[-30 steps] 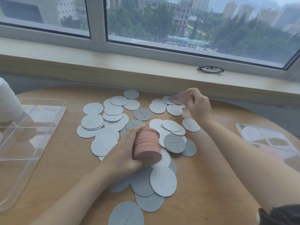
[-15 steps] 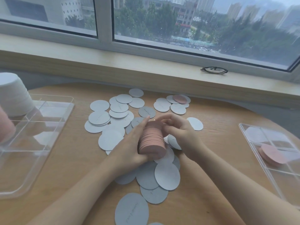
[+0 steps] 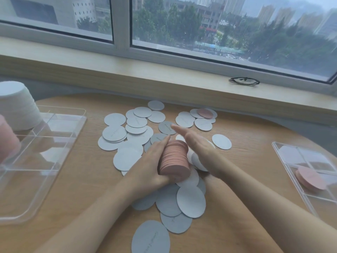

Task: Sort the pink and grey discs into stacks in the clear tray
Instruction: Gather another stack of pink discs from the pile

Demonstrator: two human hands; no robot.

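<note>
Squaring pink stack (image 3: 174,161).
Left hand (image 3: 149,167) gripping it; right hand (image 3: 198,145) flat, fingers straight. Next: transfer to clear tray (image 3: 60,136).

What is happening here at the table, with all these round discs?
A person is sorting paper discs by colour. The left hand grips a thick stack of pink discs, while the right hand, fingers straight, lies against its far side. Many grey discs lie loose on the wooden table, and one pink disc lies among them. The clear tray on the right holds a few pink discs.
</note>
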